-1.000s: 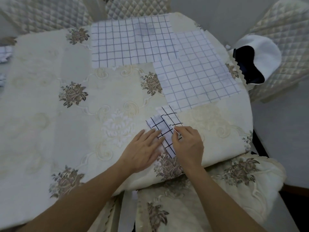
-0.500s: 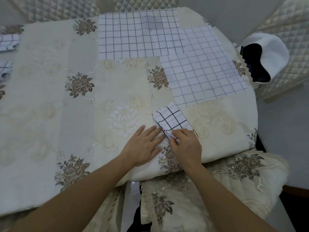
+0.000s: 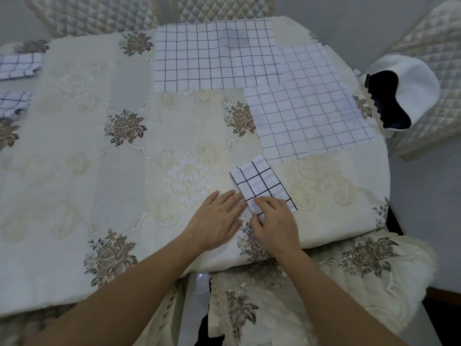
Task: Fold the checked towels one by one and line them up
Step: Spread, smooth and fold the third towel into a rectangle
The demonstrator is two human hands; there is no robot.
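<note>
A small folded checked towel (image 3: pixel 260 182), white with dark lines, lies near the table's front edge. My left hand (image 3: pixel 215 219) lies flat beside it, its straight fingertips touching the towel's left edge. My right hand (image 3: pixel 274 221) rests on the towel's near end, fingers bent over the cloth; whether they pinch it I cannot tell. Two unfolded checked towels lie flat farther back: one (image 3: pixel 214 56) at the far middle, one (image 3: pixel 306 103) to the right, overlapping it. Two folded checked towels (image 3: pixel 18 66) (image 3: pixel 12 103) sit one behind the other at the far left edge.
A cream tablecloth (image 3: pixel 99 158) with flower patterns covers the table. Quilted chairs (image 3: pixel 429 71) stand around it; a white and black garment (image 3: pixel 399 93) lies on the right one. A cushioned seat (image 3: pixel 324 283) is right below my arms.
The fold has been closed: the towel now lies flat as a neat small rectangle. Both hands have shifted slightly toward its near end, and the view has moved right, showing the left folded towels.
</note>
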